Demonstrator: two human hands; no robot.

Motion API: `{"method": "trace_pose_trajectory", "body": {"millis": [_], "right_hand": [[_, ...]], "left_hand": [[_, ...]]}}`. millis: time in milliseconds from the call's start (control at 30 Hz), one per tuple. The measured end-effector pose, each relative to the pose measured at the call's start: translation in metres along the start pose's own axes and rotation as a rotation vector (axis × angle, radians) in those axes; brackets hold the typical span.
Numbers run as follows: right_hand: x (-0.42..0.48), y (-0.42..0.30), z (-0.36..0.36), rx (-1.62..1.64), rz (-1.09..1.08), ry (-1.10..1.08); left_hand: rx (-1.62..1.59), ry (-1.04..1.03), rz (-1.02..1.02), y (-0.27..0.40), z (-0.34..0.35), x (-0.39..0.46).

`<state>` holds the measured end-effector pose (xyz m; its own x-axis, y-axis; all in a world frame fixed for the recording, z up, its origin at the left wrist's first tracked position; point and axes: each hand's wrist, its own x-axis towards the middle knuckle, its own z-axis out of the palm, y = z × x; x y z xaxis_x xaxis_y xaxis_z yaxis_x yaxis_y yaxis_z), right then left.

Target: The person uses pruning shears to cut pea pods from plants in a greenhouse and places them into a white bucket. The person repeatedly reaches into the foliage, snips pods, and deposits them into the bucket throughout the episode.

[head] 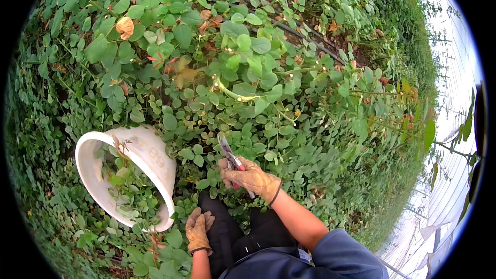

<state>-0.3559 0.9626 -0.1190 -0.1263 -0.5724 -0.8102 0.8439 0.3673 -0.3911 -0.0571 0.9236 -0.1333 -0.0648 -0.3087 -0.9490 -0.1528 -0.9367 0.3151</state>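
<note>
My right hand (252, 178), in a tan leather work glove, is closed around a pair of pruning shears (231, 157) with red on the handles. The metal blades point up and away from me, over the foliage. My left hand (198, 229), gloved the same way, hangs beside my left thigh with its fingers loosely bent and the thumb apart. Nothing shows in it. To its upper left a white plastic bucket (164, 162) lies tilted among the plants, its mouth facing left. Cut leafy stems (135, 197) fill part of it, and its side bears writing.
Dense rose-like bushes (240, 120) surround me, with several pale cut stem ends. A bent green stem (232, 93) stands out ahead. Black irrigation pipes (294, 31) run over soil with dry leaves behind. Whitish greenhouse sheeting (445, 186) and a long leafy stem (445, 147) are at right.
</note>
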Motion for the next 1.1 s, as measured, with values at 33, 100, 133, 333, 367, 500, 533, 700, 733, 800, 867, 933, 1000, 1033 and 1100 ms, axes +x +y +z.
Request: {"method": "trace_pose_trajectory", "body": {"millis": [33,100,133,333,367,500,533,700,733,800,867,933,1000,1033,1100], "right_hand": [[-0.002,0.000,-0.026,-0.120,-0.066,-0.066],[0.008,0.006,-0.084,-0.259,-0.025,0.047],[0.015,0.011,-0.115,-0.210,0.032,0.158],[0.056,0.028,-0.260,-0.778,0.261,0.507],[0.050,0.030,-0.264,-0.688,0.243,0.418],[-0.026,0.025,-0.257,-0.038,0.011,0.065],[-0.048,0.022,-0.255,-0.103,0.042,0.072],[-0.124,0.055,-0.256,0.219,-0.016,-0.019],[-0.132,0.065,-0.260,0.218,-0.003,-0.026],[-0.144,0.083,-0.266,0.203,0.040,0.007],[-0.156,0.100,-0.266,0.179,0.105,0.099],[-0.160,0.110,-0.262,0.036,0.158,0.173],[-0.163,0.114,-0.253,-0.077,0.213,0.242],[-0.162,0.114,-0.248,-0.031,0.197,0.235],[-0.162,0.113,-0.234,0.028,0.220,0.259]], "left_hand": [[0.018,0.015,0.002,-0.005,0.004,-0.002],[0.022,0.033,0.024,-0.018,0.012,-0.007],[0.043,0.062,0.012,-0.027,0.016,-0.010],[0.115,0.122,0.071,-0.095,0.066,-0.029],[0.120,0.110,0.124,-0.107,0.084,-0.034],[0.087,-0.113,0.328,-0.103,0.183,-0.030],[0.047,-0.148,0.462,-0.086,0.214,-0.025],[1.031,0.151,1.680,0.048,0.346,-0.004],[1.093,0.104,1.760,0.068,0.363,0.003],[1.566,-0.007,1.291,0.091,0.387,0.021],[1.720,-0.057,1.296,0.084,0.386,0.041],[2.019,-0.144,1.002,0.061,0.374,0.068],[2.154,-0.239,0.692,0.036,0.358,0.095],[2.045,-0.289,0.532,0.022,0.344,0.102],[1.729,-0.270,0.850,-0.003,0.315,0.101]]}}
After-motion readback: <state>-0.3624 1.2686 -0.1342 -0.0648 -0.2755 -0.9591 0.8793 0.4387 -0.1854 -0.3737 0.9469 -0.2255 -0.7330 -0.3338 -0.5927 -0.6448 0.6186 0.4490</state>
